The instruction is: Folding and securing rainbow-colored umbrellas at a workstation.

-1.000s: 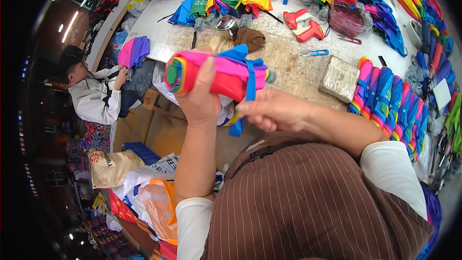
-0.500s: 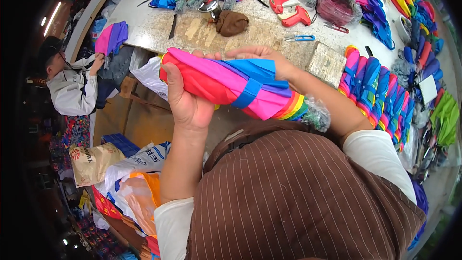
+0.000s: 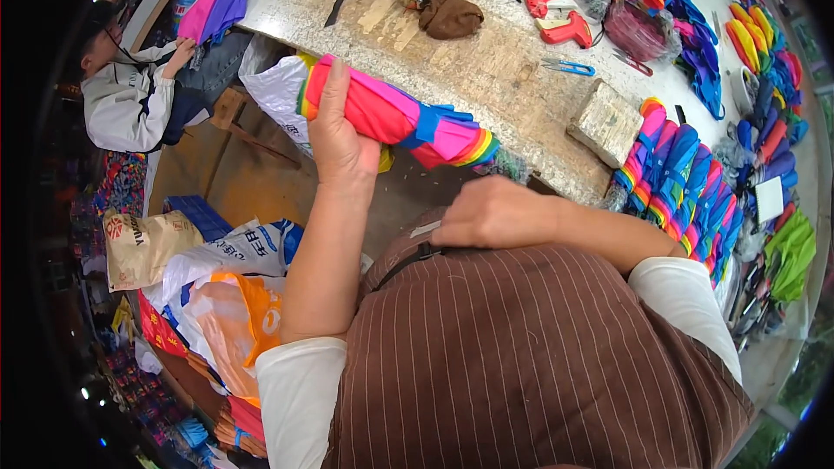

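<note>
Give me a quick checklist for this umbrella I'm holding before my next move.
1. Left hand around the rolled umbrella: ok.
2. Blue strap across the roll: ok.
3. Strap end fastened: cannot tell; the detail is too small.
4. Right hand supporting the umbrella: not ok; it is apart, near the brown striped apron.
5. Blue snips away from the fabric: ok, lying on the table.
</note>
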Motion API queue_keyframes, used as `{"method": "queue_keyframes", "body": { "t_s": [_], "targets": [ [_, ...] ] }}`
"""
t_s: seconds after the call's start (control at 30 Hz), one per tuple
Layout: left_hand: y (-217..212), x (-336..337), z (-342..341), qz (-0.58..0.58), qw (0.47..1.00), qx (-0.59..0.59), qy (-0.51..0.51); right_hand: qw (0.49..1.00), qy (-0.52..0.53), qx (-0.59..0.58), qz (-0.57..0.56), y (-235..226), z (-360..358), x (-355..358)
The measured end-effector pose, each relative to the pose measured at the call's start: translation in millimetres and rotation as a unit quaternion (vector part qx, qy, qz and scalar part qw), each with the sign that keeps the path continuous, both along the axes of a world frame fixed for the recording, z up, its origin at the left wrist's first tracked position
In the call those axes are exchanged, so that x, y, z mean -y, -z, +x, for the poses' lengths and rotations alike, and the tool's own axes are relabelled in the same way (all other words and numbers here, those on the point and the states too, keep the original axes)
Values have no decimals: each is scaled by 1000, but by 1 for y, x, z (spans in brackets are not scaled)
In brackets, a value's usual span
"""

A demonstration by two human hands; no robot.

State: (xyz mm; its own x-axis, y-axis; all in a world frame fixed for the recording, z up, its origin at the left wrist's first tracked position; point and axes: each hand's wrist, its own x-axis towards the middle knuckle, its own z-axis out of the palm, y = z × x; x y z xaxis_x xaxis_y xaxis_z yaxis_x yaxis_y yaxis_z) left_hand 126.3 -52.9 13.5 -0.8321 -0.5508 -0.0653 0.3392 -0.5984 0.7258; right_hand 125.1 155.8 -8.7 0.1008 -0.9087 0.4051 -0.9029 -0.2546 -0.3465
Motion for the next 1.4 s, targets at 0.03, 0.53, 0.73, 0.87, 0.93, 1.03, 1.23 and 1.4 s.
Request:
{"method": "queue_keyframes", "body": {
  "t_s": [0.03,0.53,0.73,0.87,0.93,1.03,1.23,1.4],
  "targets": [
    [-8,-3,-2,-4,1000,-13,-24,997,67,34,-16,-12,-8,-3],
    [-44,-35,-28,-140,962,-46,232,825,147,546,4,-29,-47,-7],
    [-25,-9,-48,-24,965,-7,260,742,551,379,-50,-10,-56,-116],
    [24,12,-43,35,946,107,303,589,802,88,48,30,-55,-194],
    [44,2,-44,56,928,106,352,567,820,-21,83,70,-53,-226],
    [44,-29,-42,11,901,92,423,529,829,-83,162,90,-54,-234],
    [13,-57,-27,27,849,-38,526,572,804,-8,163,69,-70,-194],
    [-55,-100,-35,20,732,-218,645,681,719,54,127,53,-137,-155]
  ]
}}
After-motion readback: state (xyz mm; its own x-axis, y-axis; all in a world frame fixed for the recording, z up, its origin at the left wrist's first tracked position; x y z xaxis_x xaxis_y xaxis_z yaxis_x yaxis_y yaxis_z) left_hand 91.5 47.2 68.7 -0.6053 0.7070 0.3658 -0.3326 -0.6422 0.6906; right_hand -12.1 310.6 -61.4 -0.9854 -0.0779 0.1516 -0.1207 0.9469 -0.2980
